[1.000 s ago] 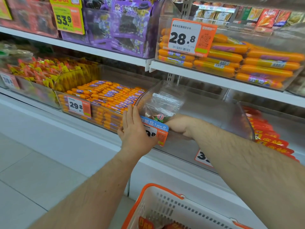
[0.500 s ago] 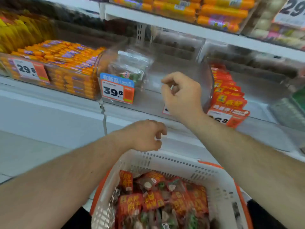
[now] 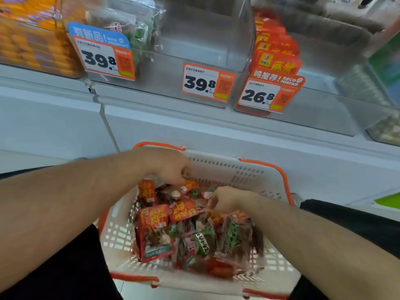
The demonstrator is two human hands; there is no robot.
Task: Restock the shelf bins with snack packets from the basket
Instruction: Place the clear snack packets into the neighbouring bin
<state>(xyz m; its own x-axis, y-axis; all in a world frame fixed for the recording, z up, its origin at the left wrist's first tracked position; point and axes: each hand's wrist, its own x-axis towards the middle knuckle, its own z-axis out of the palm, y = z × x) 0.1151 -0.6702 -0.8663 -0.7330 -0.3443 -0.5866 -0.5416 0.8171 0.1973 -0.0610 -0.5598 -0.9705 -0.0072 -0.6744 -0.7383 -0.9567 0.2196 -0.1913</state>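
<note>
A white basket with orange handles (image 3: 244,174) sits below me, full of snack packets (image 3: 184,232), red ones and green-labelled ones. My left hand (image 3: 168,167) reaches into its far side, fingers curled down onto a red packet (image 3: 191,185); whether it grips is hidden. Nearer the middle, my right hand (image 3: 227,200) pinches the edge of a red packet (image 3: 184,212). Above, a clear shelf bin (image 3: 207,40) with 39.8 labels holds a few green-labelled packets (image 3: 129,29) at its left end.
A bin of red packets (image 3: 275,53) with a 26.8 label stands to the right. Orange sausage sticks (image 3: 32,40) fill the bin to the left. A white shelf front (image 3: 216,131) runs between the bins and the basket. More clear bins sit at far right.
Both hands came down from the shelf bin into the basket, and my view tilted down with them. The green-labelled packet stays in the 39.8 bin.
</note>
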